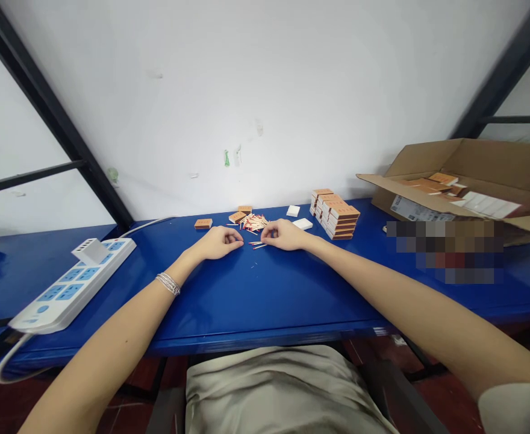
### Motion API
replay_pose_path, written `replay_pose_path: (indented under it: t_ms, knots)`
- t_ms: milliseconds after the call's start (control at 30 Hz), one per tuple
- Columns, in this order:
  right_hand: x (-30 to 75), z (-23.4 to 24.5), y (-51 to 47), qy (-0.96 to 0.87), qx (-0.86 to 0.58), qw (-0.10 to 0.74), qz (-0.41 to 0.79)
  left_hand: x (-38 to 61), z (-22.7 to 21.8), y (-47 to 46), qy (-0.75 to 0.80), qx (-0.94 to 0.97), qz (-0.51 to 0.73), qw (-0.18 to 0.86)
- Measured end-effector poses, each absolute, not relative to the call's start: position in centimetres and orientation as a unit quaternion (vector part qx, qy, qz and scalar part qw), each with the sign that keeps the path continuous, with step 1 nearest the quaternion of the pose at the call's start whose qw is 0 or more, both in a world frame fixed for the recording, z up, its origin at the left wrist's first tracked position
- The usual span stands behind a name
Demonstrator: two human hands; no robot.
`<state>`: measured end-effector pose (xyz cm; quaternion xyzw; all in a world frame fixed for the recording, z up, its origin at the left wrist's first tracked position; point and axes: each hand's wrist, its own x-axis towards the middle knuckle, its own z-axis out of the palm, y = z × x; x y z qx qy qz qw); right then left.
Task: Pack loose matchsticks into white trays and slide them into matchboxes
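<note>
My left hand (222, 242) rests over the blue table with its fingers curled and the thumb against them. Whether anything small is between them I cannot make out. My right hand (285, 235) is closed in a pinch at the ends of a few matches (256, 244) lying just left of its fingertips. Behind and between both hands lies a loose pile of red-tipped matches (255, 222). Orange matchboxes (236, 217) lie against the pile's left side, and another matchbox (203, 223) sits farther left. A white box piece (303, 223) lies just behind my right hand.
Stacked matchboxes (337, 214) stand right of my right hand. Another white piece (293, 211) lies near the wall. An open cardboard box (427, 208) with more matchboxes is at the far right. A power strip (77, 286) with a plugged-in adapter (90, 251) lies on the left.
</note>
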<state>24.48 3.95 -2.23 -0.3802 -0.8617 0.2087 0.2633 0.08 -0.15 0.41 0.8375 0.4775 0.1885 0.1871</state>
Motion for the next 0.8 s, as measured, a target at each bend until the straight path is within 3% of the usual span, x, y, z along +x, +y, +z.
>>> replay_pose_path:
  t_ms: [233, 800]
  knots:
    - [23.4, -2.5, 4.0, -0.834, -0.428, 0.312, 0.153, 0.1, 0.5, -0.3, 0.481, 0.834, 0.189, 0.194]
    - [22.6, -2.7, 4.4, -0.853, -0.415, 0.295, 0.112, -0.1, 0.2, 0.0, 0.480, 0.832, 0.189, 0.204]
